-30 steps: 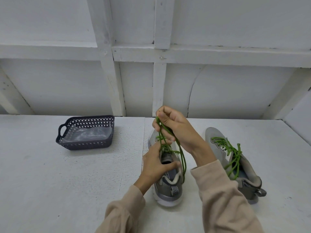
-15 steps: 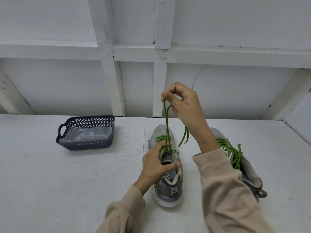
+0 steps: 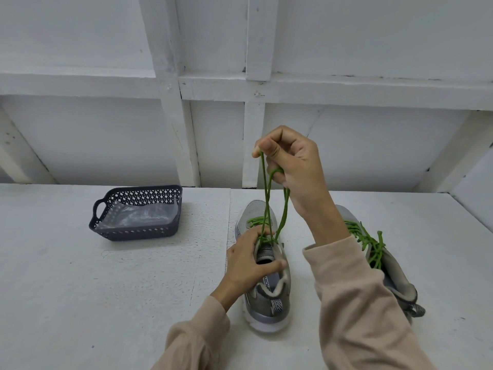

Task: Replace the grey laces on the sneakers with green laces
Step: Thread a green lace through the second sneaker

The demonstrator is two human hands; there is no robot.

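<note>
Green lace (image 3: 266, 198) pinched by right hand (image 3: 293, 166).

Right hand (image 3: 293, 169) risen above sneaker (image 3: 266, 311) — green lace (image 3: 266, 202) drawn up, looped over finger.

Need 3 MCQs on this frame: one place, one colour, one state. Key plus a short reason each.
1. Where is the basket relative to the sneaker that the left hand holds?
A. to its left
B. to its right
C. on top of it

2. What colour is the raised lace?
A. grey
B. green
C. white

3. What is the right hand doing?
A. resting flat, holding nothing
B. pinching the lace above the sneaker
C. reaching into the basket

Key:
1 A: the basket stands apart, left of the sneaker.
2 B: the strands running up from the eyelets are green.
3 B: the lace runs from the sneaker up into its pinch.
</note>
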